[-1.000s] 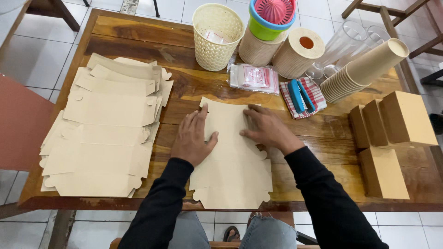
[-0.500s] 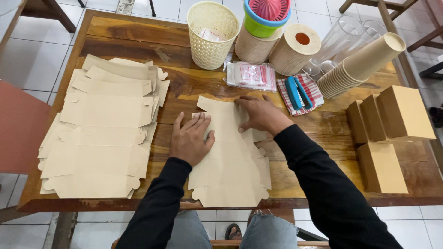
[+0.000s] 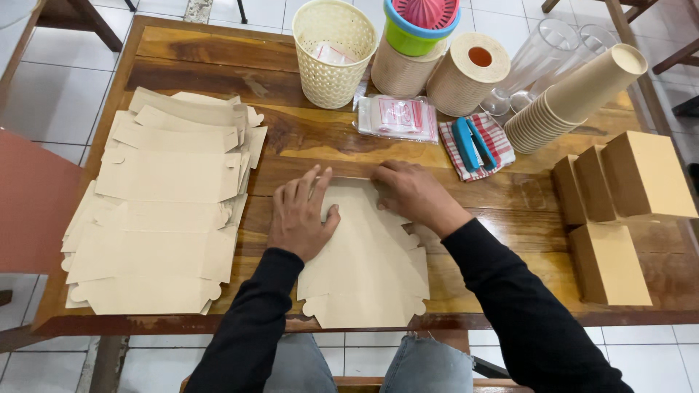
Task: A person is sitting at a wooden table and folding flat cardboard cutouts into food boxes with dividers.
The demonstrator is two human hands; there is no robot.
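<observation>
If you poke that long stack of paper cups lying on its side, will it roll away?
Probably a little. The stack of paper cups lies on its side, so its round walls could roll. It tapers, so it would likely curve rather than go straight. It looks light, being thin paper, and the clear glasses beside it might stop it.

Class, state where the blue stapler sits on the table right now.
The blue stapler lies on a red checked cloth at the table's far right-centre, between the plastic packet and the paper cup stack.
</observation>
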